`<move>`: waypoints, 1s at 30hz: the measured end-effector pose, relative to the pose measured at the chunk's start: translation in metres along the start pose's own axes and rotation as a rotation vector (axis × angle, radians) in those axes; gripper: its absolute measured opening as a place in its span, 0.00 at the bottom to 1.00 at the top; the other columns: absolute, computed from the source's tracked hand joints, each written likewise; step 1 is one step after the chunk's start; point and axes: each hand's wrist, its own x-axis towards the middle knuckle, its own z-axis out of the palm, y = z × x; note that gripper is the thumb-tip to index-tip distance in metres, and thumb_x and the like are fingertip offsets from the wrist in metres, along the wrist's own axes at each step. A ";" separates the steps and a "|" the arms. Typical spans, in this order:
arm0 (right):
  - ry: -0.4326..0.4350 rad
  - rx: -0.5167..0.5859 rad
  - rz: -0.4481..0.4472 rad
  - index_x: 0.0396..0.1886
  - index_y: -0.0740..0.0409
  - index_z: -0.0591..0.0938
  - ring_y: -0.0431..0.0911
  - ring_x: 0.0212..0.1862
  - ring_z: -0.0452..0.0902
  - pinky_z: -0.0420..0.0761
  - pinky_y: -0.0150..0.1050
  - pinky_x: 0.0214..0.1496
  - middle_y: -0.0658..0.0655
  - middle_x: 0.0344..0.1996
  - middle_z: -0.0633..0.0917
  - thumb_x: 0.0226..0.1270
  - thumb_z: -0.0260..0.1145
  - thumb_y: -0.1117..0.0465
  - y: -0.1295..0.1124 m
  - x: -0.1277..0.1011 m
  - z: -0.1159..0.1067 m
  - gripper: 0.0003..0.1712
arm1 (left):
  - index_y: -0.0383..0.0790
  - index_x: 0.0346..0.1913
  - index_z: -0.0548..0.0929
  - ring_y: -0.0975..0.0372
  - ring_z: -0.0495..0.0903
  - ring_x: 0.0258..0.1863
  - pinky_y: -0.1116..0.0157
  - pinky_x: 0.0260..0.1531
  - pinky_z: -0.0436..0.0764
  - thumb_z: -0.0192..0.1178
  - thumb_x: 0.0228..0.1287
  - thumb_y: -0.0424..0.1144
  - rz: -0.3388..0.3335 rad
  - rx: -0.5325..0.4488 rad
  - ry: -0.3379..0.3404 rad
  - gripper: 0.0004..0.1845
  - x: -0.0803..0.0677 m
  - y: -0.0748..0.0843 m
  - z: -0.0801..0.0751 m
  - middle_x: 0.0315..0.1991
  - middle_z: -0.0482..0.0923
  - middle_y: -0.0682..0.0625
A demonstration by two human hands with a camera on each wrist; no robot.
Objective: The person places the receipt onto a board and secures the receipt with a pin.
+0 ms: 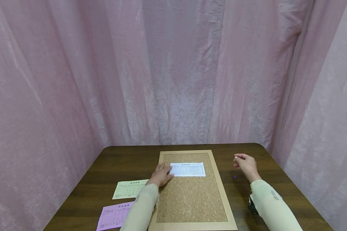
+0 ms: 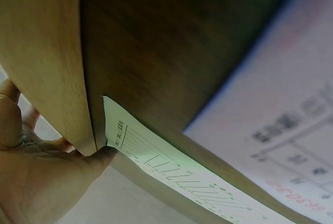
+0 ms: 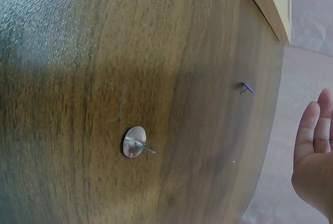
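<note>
Left hand [image 1: 159,177] outspread at paper slip [image 1: 188,170] on grainy cork [image 1: 191,200]; right hand [image 1: 247,165] pinch-tight on tiny white piece [image 1: 235,157]

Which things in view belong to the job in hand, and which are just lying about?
Seemingly in the job:
cork board, the left hand resting on it
white slip on the board, at that hand
small white thing, apparently pinched by the right hand

Lying on the table, possibly for the job too:
green slip
purple slip
purple tack
upturned metal tack
</note>
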 end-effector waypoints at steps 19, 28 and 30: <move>0.011 0.030 0.011 0.56 0.76 0.78 0.36 0.26 0.82 0.85 0.39 0.35 0.69 0.42 0.86 0.72 0.58 0.66 0.004 0.000 0.001 0.19 | 0.44 0.72 0.70 0.40 0.45 0.76 0.37 0.66 0.57 0.55 0.74 0.51 0.000 0.002 -0.003 0.29 -0.002 0.001 -0.001 0.77 0.49 0.35; 0.016 0.066 0.018 0.57 0.75 0.77 0.38 0.27 0.82 0.86 0.41 0.37 0.61 0.37 0.87 0.72 0.59 0.67 0.003 -0.001 0.001 0.19 | 0.43 0.72 0.70 0.40 0.45 0.76 0.37 0.66 0.58 0.55 0.74 0.50 0.004 -0.002 -0.002 0.29 -0.003 0.001 -0.001 0.77 0.49 0.34; 0.017 0.071 0.023 0.58 0.75 0.77 0.37 0.27 0.82 0.86 0.41 0.37 0.59 0.36 0.87 0.72 0.59 0.67 0.003 -0.001 0.001 0.19 | 0.43 0.72 0.70 0.40 0.45 0.76 0.37 0.66 0.58 0.55 0.74 0.50 0.003 -0.002 -0.001 0.29 -0.003 0.001 -0.001 0.77 0.49 0.34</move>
